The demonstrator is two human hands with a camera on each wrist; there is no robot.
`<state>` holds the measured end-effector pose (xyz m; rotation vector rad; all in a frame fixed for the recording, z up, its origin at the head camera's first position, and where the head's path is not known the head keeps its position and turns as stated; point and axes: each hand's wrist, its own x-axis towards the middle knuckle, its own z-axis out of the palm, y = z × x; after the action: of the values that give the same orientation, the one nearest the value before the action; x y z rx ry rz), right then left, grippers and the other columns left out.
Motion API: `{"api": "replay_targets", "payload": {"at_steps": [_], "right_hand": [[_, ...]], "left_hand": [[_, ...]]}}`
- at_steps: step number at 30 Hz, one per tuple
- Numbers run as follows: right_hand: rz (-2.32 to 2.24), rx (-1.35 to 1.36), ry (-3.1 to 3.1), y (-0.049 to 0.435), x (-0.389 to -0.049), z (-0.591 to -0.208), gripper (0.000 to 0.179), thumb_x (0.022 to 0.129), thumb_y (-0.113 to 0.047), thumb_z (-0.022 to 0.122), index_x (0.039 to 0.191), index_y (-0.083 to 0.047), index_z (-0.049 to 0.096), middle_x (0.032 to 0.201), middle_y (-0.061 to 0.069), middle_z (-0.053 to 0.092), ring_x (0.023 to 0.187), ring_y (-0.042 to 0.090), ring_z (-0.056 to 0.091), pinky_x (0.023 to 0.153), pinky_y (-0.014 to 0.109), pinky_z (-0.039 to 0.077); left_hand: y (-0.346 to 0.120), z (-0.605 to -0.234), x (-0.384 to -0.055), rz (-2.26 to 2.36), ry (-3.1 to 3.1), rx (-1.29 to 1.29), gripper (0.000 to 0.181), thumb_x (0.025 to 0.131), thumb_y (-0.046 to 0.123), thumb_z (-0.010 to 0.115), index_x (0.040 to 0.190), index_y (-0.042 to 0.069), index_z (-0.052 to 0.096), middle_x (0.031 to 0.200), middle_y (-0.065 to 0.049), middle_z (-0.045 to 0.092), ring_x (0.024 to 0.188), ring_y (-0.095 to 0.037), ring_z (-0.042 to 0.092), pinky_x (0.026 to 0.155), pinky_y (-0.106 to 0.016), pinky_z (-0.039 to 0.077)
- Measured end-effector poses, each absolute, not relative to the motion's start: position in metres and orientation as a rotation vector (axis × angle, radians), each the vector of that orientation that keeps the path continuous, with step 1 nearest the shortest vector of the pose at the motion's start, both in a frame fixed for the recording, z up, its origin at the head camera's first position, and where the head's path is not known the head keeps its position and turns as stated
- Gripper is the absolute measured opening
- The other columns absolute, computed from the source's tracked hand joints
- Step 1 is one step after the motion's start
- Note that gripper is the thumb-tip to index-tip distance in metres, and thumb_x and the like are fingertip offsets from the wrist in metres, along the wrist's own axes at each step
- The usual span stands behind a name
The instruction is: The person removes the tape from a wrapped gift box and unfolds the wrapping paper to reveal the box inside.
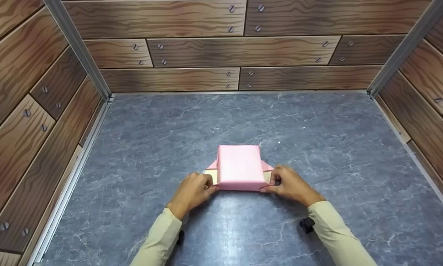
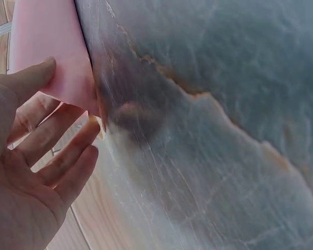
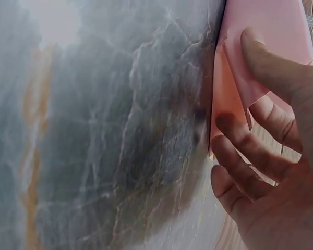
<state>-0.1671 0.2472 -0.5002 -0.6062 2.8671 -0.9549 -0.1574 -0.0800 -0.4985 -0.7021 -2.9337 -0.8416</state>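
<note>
A box wrapped in pink paper (image 1: 240, 164) lies in front of me, its top and near side covered. Pink paper sticks out at both ends, with a pale cream patch (image 1: 211, 176) showing at the left. My left hand (image 1: 192, 190) is at the near left corner, where thumb and fingers pinch the pink paper (image 2: 68, 78) along its edge. At the near right corner, my right hand (image 1: 289, 184) pinches the other end of the paper between thumb and index finger. A fold (image 3: 230, 88) of pink paper hangs beside its lower fingers in the right wrist view.
The box rests on a grey marbled tabletop (image 1: 162, 129). Wood-patterned walls (image 1: 195, 51) close off the back and both sides, with metal rails (image 1: 77, 48) at the corners. A small black object (image 1: 307, 224) shows by the right cuff.
</note>
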Motion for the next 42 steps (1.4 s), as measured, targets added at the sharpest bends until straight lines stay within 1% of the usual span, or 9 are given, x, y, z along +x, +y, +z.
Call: {"api": "replay_targets", "payload": {"at_steps": [7,10,13,16,17,22,30,37,42], "right_hand": [[-0.825,-0.72,2.972,0.2443,-0.163,-0.4947,0.041,0.07,-0.035,0.094,0.063,-0.019,0.056,0.1,0.0,0.05,0.092,0.022,0.043,0.081,0.038,0.04],[-0.769,-0.791,2.988,0.2429,-0.1629,-0.4933,0.041,0.071,-0.032,0.093,0.062,-0.021,0.055,0.097,-0.003,0.055,0.093,0.022,0.046,0.09,0.046,0.041],[-0.761,-0.804,2.965,0.2424,-0.1632,-0.4933,0.04,0.072,-0.029,0.092,0.062,-0.021,0.054,0.082,-0.008,0.057,0.088,0.019,0.049,0.096,0.053,0.039],[-0.812,-0.768,2.908,0.2428,-0.1639,-0.4942,0.034,0.074,-0.028,0.091,0.066,-0.02,0.058,0.07,-0.01,0.058,0.079,0.014,0.052,0.093,0.047,0.042],[-0.852,-0.745,2.872,0.2434,-0.1643,-0.4948,0.032,0.075,-0.027,0.09,0.069,-0.019,0.06,0.069,-0.01,0.058,0.076,0.013,0.052,0.087,0.041,0.044],[-1.041,-0.651,2.68,0.2472,-0.167,-0.497,0.023,0.082,-0.023,0.086,0.085,-0.012,0.066,0.079,-0.006,0.067,0.072,0.01,0.06,0.065,0.026,0.05],[-1.095,-0.662,2.645,0.2483,-0.1685,-0.4979,0.01,0.085,-0.01,0.08,0.091,-0.005,0.073,0.084,-0.001,0.07,0.077,0.008,0.061,0.072,0.027,0.053],[-1.117,-0.673,2.655,0.2469,-0.1708,-0.5022,0.007,0.088,-0.008,0.076,0.095,-0.006,0.076,0.094,-0.001,0.072,0.083,0.009,0.058,0.08,0.028,0.05],[-1.167,-0.663,2.64,0.2502,-0.1715,-0.5024,0.011,0.089,-0.012,0.078,0.096,-0.004,0.075,0.092,0.001,0.072,0.084,0.01,0.06,0.079,0.027,0.052]], "left_hand": [[-0.0802,-0.4969,-0.1573,-0.864,-2.957,-0.699,0.019,0.089,0.027,0.079,0.081,0.013,0.07,0.068,0.009,0.056,0.063,-0.007,0.049,0.057,-0.026,0.044],[-0.0798,-0.4968,-0.158,-0.896,-2.962,-0.7,0.017,0.089,0.026,0.079,0.083,0.013,0.07,0.068,0.008,0.057,0.063,-0.008,0.05,0.057,-0.028,0.044],[-0.0795,-0.4971,-0.159,-0.929,-2.964,-0.707,0.016,0.089,0.025,0.079,0.086,0.012,0.071,0.071,0.006,0.063,0.066,-0.009,0.055,0.06,-0.03,0.048],[-0.0793,-0.497,-0.1599,-0.962,-2.965,-0.723,0.015,0.09,0.024,0.078,0.089,0.011,0.072,0.077,0.003,0.069,0.071,-0.011,0.062,0.065,-0.032,0.053],[-0.0793,-0.4969,-0.1601,-0.976,-2.968,-0.727,0.015,0.09,0.024,0.078,0.09,0.011,0.072,0.078,0.002,0.07,0.072,-0.011,0.064,0.066,-0.032,0.054],[-0.0803,-0.497,-0.1611,-1.073,-2.974,-0.75,0.016,0.091,0.023,0.077,0.096,0.008,0.073,0.082,0.0,0.073,0.074,-0.01,0.066,0.068,-0.031,0.055],[-0.0794,-0.5007,-0.1613,-1.111,-2.949,-0.747,0.017,0.093,0.02,0.075,0.101,0.006,0.077,0.083,0.0,0.072,0.072,-0.009,0.061,0.067,-0.031,0.053],[-0.0726,-0.5021,-0.1616,-0.986,-2.938,-0.635,0.011,0.092,0.024,0.076,0.092,0.013,0.079,0.075,0.009,0.066,0.068,-0.01,0.052,0.064,-0.034,0.048],[-0.0715,-0.5018,-0.1621,-0.97,-2.928,-0.608,0.009,0.091,0.023,0.077,0.091,0.014,0.079,0.074,0.01,0.064,0.068,-0.01,0.052,0.063,-0.034,0.047]]}}
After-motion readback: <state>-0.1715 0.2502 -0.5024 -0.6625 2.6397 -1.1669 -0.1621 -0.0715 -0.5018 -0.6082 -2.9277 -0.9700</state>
